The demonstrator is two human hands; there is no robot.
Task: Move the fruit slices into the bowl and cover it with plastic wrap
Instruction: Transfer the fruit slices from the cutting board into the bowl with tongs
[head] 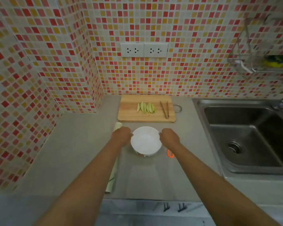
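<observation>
A white bowl (145,141) stands on the grey counter, and nothing shows inside it. My left hand (121,136) grips its left rim and my right hand (169,136) grips its right rim. Beyond the bowl lies a wooden cutting board (129,115) with several pale green fruit slices (146,107) in a row at its middle. Brown tongs (164,109) rest on the board's right side. A roll of plastic wrap (112,175) lies lengthwise on the counter, partly hidden under my left forearm. A faint glossy sheet (145,178) seems to spread from it in front of the bowl.
A small orange ring (170,153) lies just right of the bowl. A steel sink (245,136) fills the right side. The tiled wall juts out at the left, with sockets (144,50) above the board. A wire rack (261,62) hangs at the upper right.
</observation>
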